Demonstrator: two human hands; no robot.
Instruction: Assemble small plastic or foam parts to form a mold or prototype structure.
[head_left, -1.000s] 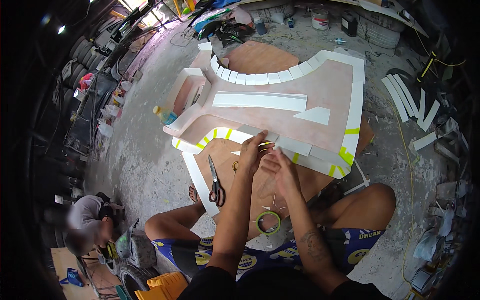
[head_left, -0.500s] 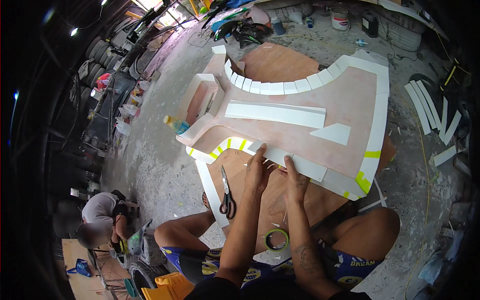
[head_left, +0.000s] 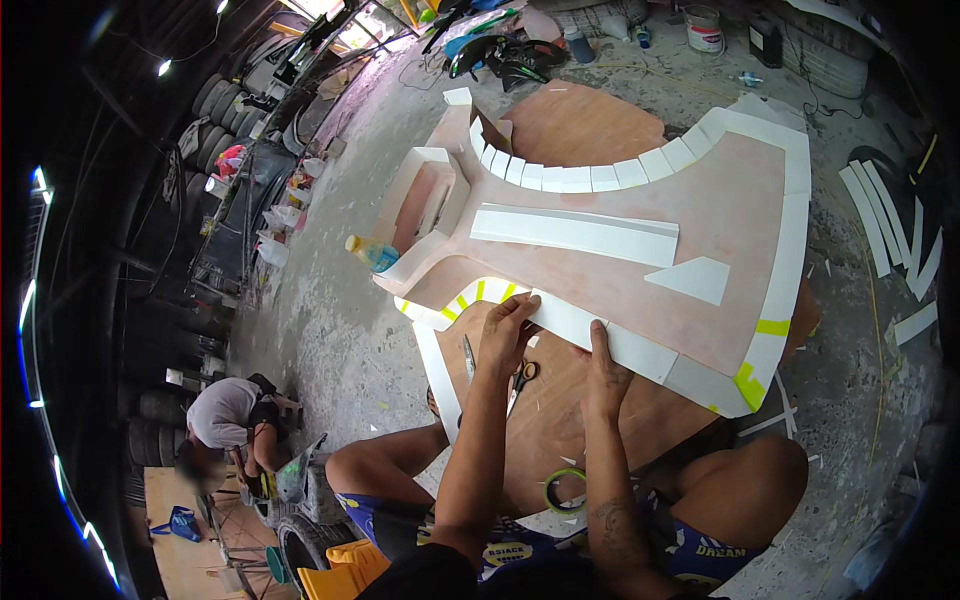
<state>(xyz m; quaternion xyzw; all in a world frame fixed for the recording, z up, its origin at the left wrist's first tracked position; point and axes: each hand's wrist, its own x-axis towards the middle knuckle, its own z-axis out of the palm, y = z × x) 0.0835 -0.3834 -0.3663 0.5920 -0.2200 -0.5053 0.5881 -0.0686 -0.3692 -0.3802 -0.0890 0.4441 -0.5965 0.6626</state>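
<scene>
A large pinkish panel [head_left: 560, 230], edged with white strips and bits of yellow-green tape, lies in front of me. Along its near edge runs a plain white strip [head_left: 570, 322]. My left hand [head_left: 507, 335] pinches the left end of this strip between thumb and fingers. Further right, my right hand [head_left: 604, 375] grips the same strip, thumb on top and fingers hidden beneath. A scissor blade [head_left: 468, 356] shows left of my left forearm, and dark scissor handles [head_left: 526, 374] show right of it. Whether they are one pair I cannot tell.
Under the panel is a brown board [head_left: 560, 430] with a roll of green tape [head_left: 566, 490]. A bottle [head_left: 372, 253] stands at the panel's left end. Loose white strips [head_left: 880, 220] lie on the floor to the right. Another person [head_left: 228, 415] crouches at the lower left.
The whole view has shifted, so things sit further right. My left hand has slid left along the strip to its end, and more of the strip shows. Scissor handles have come into sight beside my forearm.
</scene>
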